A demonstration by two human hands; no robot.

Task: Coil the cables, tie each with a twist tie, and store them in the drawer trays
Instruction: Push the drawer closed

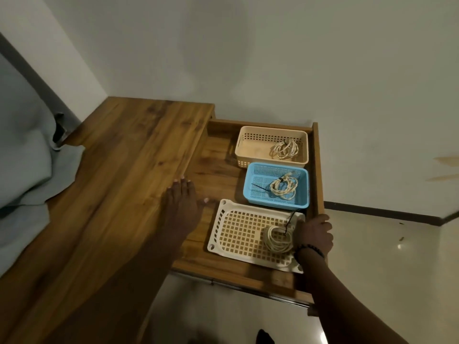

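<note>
Fingers of right hand [315, 235] seemingly curl over drawer [318, 170] edge

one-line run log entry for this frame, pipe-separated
stage: cables stowed | trays: beige tray, blue tray, white tray, one coil each | left hand: flat on desktop | right hand: grips drawer side

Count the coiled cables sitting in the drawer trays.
3: one coil in the far beige tray, one in the middle blue tray, one in the near white tray.
</note>
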